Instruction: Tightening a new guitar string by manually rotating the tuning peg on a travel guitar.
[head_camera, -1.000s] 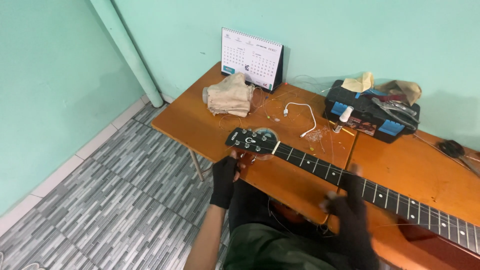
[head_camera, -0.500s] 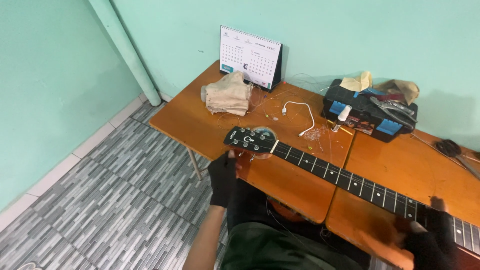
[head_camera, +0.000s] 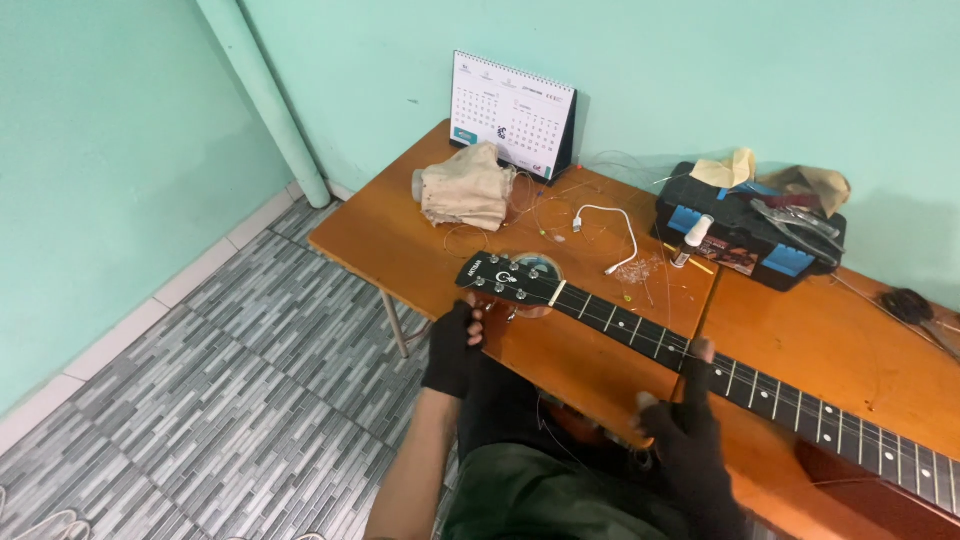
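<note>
A guitar (head_camera: 700, 365) lies flat across an orange-brown counter (head_camera: 400, 240), its black headstock at the centre of the frame and its dark fretted neck running toward the lower right, where the reddish body leaves the frame. The left hand (head_camera: 455, 350), in a black fingerless glove, has its fingers curled at the tuners under the headstock, seemingly pinching one. The right hand (head_camera: 690, 435), gloved likewise, rests on the neck at centre right with one finger raised and the rest loosely bent, gripping nothing. Loose strings trail over the counter, so a turned tuner could likely snag or whip one. The neck overhangs the counter's near edge and might slip toward the lap. A calendar (head_camera: 515, 115) stands at upper centre, beside a folded cloth (head_camera: 465, 188).
</note>
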